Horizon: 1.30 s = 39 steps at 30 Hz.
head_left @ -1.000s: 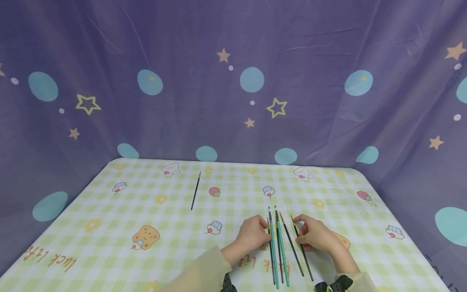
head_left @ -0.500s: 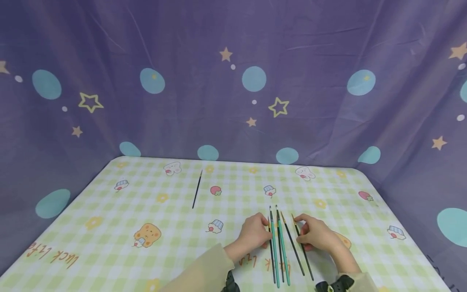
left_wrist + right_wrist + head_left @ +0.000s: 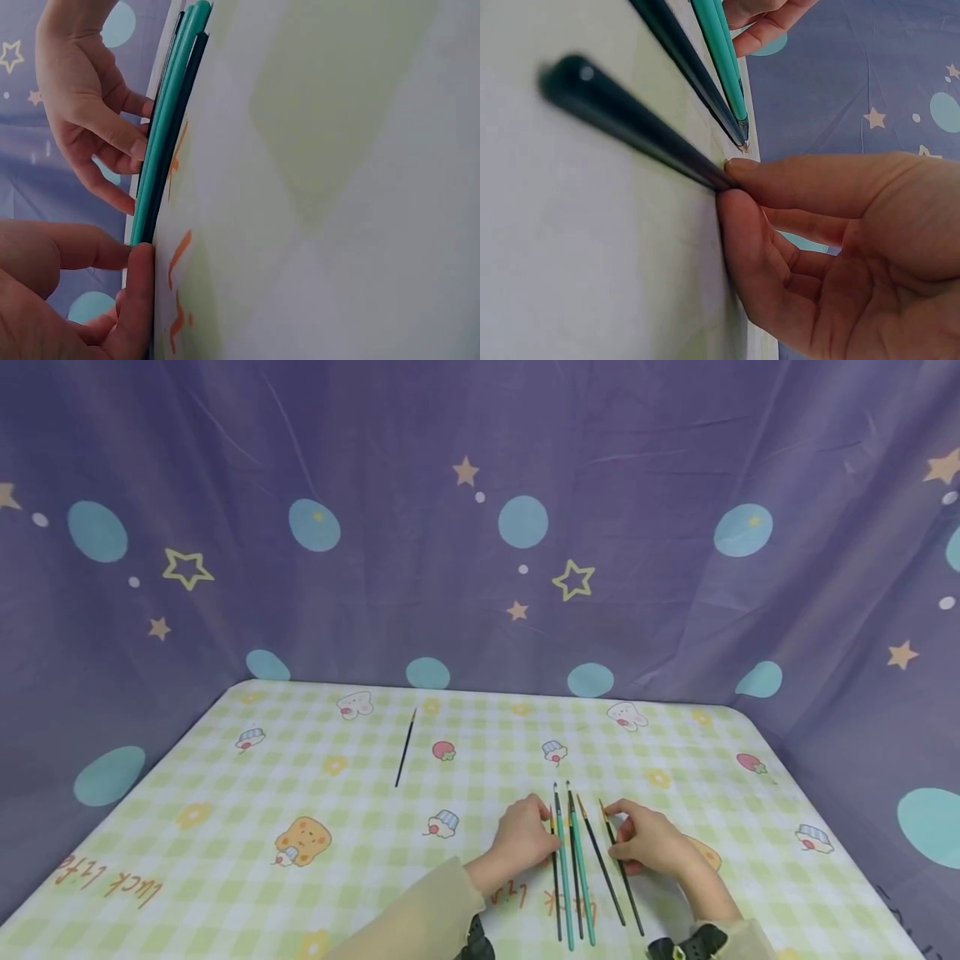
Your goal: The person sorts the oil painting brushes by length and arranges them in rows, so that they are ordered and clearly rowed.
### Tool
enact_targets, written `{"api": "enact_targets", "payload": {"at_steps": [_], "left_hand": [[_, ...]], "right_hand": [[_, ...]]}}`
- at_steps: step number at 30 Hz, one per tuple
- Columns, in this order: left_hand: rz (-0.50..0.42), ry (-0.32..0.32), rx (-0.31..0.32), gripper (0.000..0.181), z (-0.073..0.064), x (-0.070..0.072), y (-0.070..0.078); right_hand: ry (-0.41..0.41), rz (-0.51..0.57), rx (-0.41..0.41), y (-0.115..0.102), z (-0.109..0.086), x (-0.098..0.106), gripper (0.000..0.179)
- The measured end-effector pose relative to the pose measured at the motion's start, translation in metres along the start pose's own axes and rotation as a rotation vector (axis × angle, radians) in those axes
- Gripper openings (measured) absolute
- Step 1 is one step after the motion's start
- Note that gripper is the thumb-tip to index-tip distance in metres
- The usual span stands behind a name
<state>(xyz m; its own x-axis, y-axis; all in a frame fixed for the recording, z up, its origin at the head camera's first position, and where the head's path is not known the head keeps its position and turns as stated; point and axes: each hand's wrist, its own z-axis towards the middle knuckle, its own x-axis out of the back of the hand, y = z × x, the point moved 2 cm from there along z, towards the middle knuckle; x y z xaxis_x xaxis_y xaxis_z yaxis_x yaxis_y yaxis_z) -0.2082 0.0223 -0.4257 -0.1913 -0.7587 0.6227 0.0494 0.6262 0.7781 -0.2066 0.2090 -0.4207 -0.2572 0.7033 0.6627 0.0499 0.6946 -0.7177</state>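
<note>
Both hands flank the row of paintbrushes (image 3: 577,868) on the near table (image 3: 225,827), left hand (image 3: 517,843) fingers pinching the leftmost teal handle, right hand (image 3: 652,843) fingers apparently pinching the rightmost dark brush (image 3: 622,877), seemingly to gather them.

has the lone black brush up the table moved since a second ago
No. The lone black brush lies in the same place, just left of the strawberry print on the tablecloth, apart from both hands.
</note>
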Motion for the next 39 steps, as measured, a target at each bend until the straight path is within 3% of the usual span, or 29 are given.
{"api": "enact_targets", "payload": {"at_steps": [9,19,26,33,39], "left_hand": [[0.045,0.014,-0.025,0.030,-0.001,0.001,0.002],[0.076,0.082,0.007,0.028,0.008,0.001,0.000],[0.096,0.068,0.009,0.026,0.008,0.004,-0.001],[0.211,0.020,-0.031,0.028,0.005,0.006,0.003],[0.271,0.024,-0.039,0.023,0.008,0.010,0.005]], "right_hand": [[0.003,-0.012,0.014,-0.002,0.000,0.001,0.051],[-0.003,-0.010,0.012,-0.002,0.001,0.002,0.051],[-0.015,0.000,0.000,-0.001,0.000,0.001,0.050],[-0.037,0.009,0.029,-0.001,-0.001,0.001,0.050],[-0.045,0.019,0.045,-0.001,-0.001,0.002,0.050]]}}
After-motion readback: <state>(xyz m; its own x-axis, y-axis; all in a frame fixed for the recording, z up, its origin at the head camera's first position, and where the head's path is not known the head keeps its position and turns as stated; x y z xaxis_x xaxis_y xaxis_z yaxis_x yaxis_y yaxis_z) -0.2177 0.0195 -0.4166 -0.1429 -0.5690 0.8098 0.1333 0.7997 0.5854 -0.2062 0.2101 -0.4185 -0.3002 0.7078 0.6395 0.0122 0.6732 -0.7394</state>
